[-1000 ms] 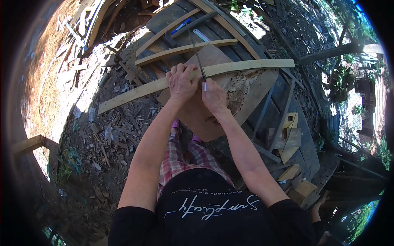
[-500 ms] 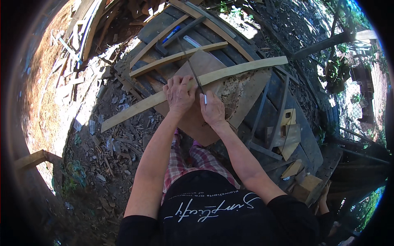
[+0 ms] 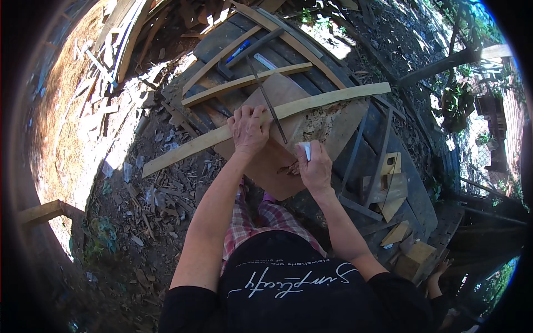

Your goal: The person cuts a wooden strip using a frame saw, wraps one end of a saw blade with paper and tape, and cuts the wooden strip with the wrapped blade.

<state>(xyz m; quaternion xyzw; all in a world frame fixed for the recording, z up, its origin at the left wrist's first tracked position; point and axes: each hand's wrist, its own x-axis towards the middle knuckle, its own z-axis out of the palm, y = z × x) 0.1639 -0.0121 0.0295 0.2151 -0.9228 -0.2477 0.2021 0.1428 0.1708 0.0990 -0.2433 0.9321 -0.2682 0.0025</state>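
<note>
My left hand (image 3: 249, 127) has its fingers curled over a long pale wooden strip (image 3: 325, 99), pressing it on a brown board (image 3: 280, 177). A thin dark metal bar (image 3: 267, 101) lies crosswise over the strip, just right of my left fingers. Lower right of the bar, my right hand (image 3: 315, 164) is closed on a small white stick-like tool (image 3: 306, 151), possibly a marker. Beyond the board lie a blue pen-like tool (image 3: 239, 51), a white ruler (image 3: 265, 61) and several wooden slats (image 3: 244, 84).
Dark planks (image 3: 411, 211) carry wooden frame pieces, offcuts and a cut panel (image 3: 391, 164) at the right. A scrap wood pile (image 3: 114, 41) is upper left, a dark beam (image 3: 436, 69) upper right. Another person's hand (image 3: 441, 269) shows lower right, near wood blocks.
My right hand has drawn away from the bar, down and to the right, with the white tool, uncovering the bar's near end. My left hand stays on the strip.
</note>
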